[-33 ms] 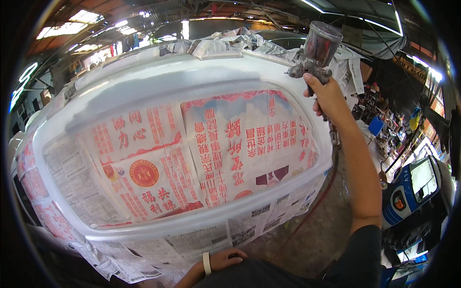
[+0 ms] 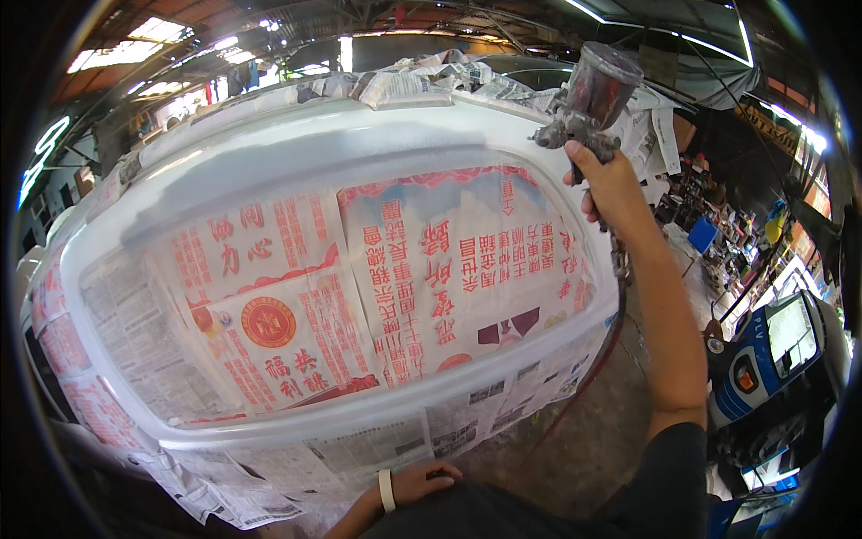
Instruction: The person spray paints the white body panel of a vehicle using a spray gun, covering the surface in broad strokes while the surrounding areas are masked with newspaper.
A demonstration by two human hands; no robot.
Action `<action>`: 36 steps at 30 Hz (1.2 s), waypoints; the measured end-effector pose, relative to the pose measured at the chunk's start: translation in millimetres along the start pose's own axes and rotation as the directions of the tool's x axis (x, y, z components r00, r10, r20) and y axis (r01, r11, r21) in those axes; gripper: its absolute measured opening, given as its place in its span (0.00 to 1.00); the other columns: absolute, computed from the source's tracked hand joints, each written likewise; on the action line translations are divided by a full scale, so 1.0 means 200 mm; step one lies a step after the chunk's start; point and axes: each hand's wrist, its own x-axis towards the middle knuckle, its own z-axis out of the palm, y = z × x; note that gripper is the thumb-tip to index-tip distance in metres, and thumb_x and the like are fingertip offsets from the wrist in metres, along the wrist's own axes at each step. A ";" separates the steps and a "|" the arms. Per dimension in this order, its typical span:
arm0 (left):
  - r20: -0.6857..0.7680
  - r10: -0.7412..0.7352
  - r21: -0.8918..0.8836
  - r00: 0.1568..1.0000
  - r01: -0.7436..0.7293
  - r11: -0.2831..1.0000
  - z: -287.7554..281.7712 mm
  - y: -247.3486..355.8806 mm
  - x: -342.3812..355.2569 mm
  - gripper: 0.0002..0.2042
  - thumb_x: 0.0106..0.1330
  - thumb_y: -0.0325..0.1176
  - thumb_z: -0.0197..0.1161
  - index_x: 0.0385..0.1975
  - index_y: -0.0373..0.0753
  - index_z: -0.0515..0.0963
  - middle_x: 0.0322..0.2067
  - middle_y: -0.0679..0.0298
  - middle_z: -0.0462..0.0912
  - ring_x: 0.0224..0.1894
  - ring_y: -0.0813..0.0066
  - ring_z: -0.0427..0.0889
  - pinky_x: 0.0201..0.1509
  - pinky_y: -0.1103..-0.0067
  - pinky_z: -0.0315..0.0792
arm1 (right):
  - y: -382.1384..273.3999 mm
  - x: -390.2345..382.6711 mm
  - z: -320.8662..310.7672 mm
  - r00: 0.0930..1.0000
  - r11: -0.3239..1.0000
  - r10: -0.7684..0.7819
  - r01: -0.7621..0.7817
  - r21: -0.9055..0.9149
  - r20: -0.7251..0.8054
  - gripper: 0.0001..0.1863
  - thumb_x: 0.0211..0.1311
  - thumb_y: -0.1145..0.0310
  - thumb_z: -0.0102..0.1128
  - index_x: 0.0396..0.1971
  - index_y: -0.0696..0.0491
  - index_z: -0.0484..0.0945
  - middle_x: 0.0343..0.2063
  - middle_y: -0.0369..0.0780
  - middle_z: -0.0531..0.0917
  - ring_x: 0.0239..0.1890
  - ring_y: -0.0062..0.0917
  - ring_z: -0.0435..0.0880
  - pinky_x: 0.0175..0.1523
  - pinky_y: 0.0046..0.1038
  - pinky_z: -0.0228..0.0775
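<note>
One spray gun (image 2: 584, 112) sits gripped in the right hand (image 2: 611, 184), raised over the far right edge of the white car body (image 2: 296, 148). The left hand (image 2: 422, 481) hangs low, loosely curled and holding nothing, just beside newspaper masking (image 2: 359, 287) that covers the window.

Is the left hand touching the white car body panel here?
Apart. The head view shows the left hand held low near the person's torso, with floor visible between it and the white panel.

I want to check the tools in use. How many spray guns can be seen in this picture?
1. The spray gun is held up in the right hand, above the far right edge of the white panel. Others may be hidden in the cluttered workshop behind.
</note>
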 end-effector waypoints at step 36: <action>-0.308 0.885 0.928 0.350 -0.095 0.360 -0.16 1.24 0.20 0.43 0.46 0.45 0.84 0.64 0.39 0.72 0.55 0.52 0.79 0.54 0.53 0.80 0.56 0.63 0.76 | 0.49 -1.42 0.63 0.847 0.964 0.140 -0.235 0.126 0.513 0.29 0.68 0.59 0.66 0.64 0.57 0.73 0.48 0.54 0.85 0.44 0.46 0.88 0.46 0.37 0.78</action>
